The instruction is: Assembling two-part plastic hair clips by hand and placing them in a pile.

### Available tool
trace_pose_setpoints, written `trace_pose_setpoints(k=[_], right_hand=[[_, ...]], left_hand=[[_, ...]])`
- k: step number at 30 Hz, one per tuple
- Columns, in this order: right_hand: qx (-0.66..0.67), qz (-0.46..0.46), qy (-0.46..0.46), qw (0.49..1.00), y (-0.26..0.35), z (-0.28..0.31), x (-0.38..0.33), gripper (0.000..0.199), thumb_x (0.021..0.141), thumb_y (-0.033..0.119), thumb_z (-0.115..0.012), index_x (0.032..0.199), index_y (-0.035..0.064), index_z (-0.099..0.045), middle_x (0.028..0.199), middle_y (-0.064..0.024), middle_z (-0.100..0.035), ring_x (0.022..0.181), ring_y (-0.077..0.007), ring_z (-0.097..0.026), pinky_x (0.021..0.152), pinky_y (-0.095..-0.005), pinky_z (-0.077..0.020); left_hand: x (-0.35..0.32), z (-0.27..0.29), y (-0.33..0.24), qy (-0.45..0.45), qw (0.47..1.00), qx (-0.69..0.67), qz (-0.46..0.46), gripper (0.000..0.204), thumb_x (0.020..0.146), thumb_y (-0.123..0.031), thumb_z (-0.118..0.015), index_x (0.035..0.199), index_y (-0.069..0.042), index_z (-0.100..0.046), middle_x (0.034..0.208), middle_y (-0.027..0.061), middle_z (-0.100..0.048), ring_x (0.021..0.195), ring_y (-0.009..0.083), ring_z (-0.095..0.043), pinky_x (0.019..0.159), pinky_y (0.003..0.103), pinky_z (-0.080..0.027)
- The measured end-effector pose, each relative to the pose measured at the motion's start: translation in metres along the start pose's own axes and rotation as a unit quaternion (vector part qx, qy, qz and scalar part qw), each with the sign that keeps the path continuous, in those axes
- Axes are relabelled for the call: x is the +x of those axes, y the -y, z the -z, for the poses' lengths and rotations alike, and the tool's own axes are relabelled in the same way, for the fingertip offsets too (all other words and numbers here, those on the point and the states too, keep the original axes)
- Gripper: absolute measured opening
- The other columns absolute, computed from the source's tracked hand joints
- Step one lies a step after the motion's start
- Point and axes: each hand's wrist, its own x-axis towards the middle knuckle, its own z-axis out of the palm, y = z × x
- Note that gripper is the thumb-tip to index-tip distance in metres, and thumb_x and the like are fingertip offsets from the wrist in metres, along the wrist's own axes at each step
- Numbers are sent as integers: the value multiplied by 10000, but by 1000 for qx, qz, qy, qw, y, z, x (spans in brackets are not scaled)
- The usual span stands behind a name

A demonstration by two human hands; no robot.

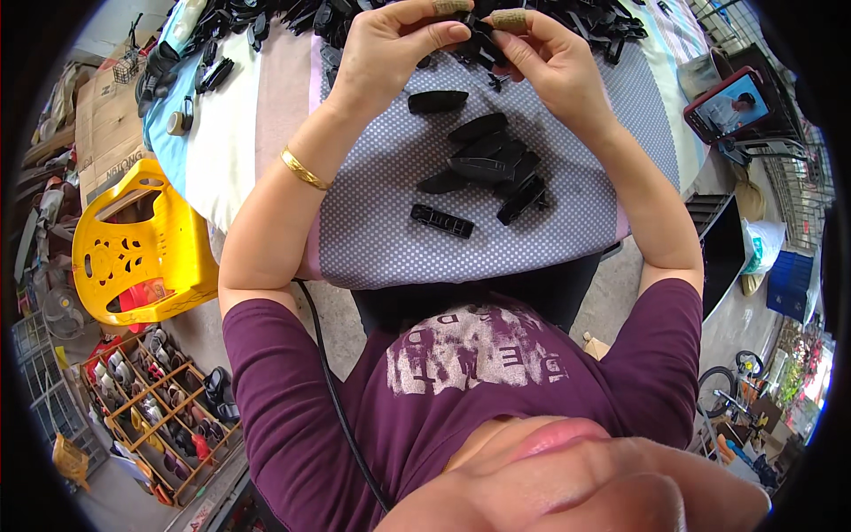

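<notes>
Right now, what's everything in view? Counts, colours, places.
table: one, striped and dotted covering, centre
held piece: count unclear, black, top centre
loose parts: several, black, table's near part
heap: many, black, table's far side
phone: one, dark, upper right
chair: one, yellow, left
shoe rack: one, brown, lower left
bicycle: one, mostly dark, lower right
crate: one, blue, right
cardboard: one sheet, brown, upper left
bracelet: one, gold, left wrist
shirt: one, purple, worn
left hand: one, tan wrap, top
right hand: one, tan wrap, top

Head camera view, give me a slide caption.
Left hand and right hand hold a black part above a dotted cloth strewn with black pieces.
</notes>
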Motion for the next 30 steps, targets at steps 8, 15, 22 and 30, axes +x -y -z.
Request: trace_pose_setpoints(k=[8,15,22,30], right_hand=[[-164,113,-24,980,20,-2,-8,170,991,-16,-577,1137,-11,-665,946,-44,-648,832,-93,-613,739,-241,-512],[44,379,-18,924,-8,-3,15,148,963,-24,-606,1091,-27,-680,936,-72,-629,814,-119,-602,696,-256,-499],[-162,117,-10,980,20,-1,-1,346,957,205,-759,1218,-9,-685,995,-89,-745,877,-148,-716,814,-270,-583],[-233,66,118,963,33,3,-7,313,964,159,-744,1213,-27,-702,995,-75,-761,890,-141,-726,823,-279,-584]], left_hand=[[-8,-2,-10,1,1000,0,-18,306,933,39,-714,1238,10,-717,1023,7,-743,866,54,-673,756,182,-537],[-11,-16,-9,-11,999,-43,-18,321,927,32,-725,1247,7,-712,1090,46,-749,904,78,-682,780,202,-545],[-11,-2,-12,5,990,-142,-3,312,947,54,-675,1254,7,-707,1152,91,-749,963,114,-695,837,230,-549],[8,1,19,191,927,-155,-283,295,926,121,-635,1180,13,-741,1117,103,-761,1010,163,-708,930,283,-565]])
